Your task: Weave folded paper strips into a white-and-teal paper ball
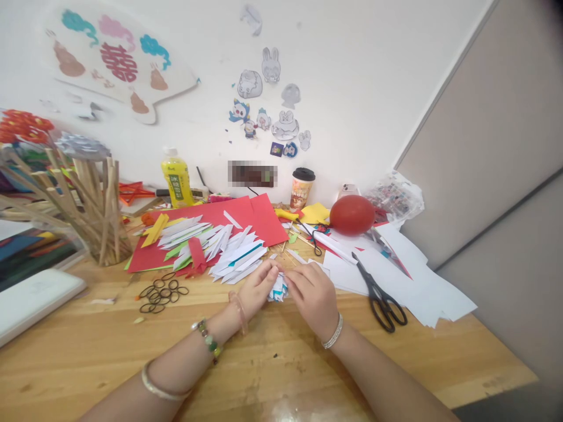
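My left hand [258, 287] and my right hand [311, 293] meet at the middle of the wooden table [272, 363]. Together they pinch a small folded piece of white paper with blue edges [278, 289], held just above the tabletop. Most of the piece is hidden by my fingers. Right behind the hands lies a pile of folded white paper strips [229, 249] on red paper sheets [220, 220].
Black scissors [380, 296] lie on white sheets [422, 287] to the right. Black rubber bands [160, 291] lie at left. A jar of wooden sticks [94, 211], a yellow bottle [176, 179], a cup [301, 189] and a red balloon [352, 214] stand farther back.
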`<state>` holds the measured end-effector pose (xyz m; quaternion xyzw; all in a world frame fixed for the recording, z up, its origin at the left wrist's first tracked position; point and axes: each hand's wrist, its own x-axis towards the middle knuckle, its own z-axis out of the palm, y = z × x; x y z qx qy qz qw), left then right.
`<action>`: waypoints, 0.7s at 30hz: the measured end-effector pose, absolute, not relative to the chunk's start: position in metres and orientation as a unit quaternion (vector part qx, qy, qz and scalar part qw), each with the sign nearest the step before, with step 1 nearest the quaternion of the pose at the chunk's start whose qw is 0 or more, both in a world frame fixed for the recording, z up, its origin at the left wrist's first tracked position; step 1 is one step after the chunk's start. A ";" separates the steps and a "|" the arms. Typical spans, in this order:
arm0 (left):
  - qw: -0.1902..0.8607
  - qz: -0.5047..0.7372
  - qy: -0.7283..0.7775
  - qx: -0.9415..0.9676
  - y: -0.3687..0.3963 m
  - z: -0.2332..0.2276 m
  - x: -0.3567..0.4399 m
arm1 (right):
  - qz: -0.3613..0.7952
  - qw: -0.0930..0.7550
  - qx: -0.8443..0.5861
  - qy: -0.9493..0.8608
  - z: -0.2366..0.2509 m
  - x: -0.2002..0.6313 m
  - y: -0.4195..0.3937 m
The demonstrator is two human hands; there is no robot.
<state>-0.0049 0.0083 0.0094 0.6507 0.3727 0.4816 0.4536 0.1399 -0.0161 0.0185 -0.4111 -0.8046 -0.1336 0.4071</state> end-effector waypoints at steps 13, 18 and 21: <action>0.465 0.478 0.390 0.635 0.006 0.012 -0.005 | -0.107 0.390 -0.440 -0.802 0.021 0.140 -0.017; 0.467 0.476 0.381 0.640 0.006 0.012 -0.005 | -0.114 0.379 -0.436 -0.808 0.021 0.139 -0.017; 0.465 0.478 0.375 0.645 0.007 0.011 -0.006 | -0.103 0.384 -0.442 -0.804 0.021 0.139 -0.017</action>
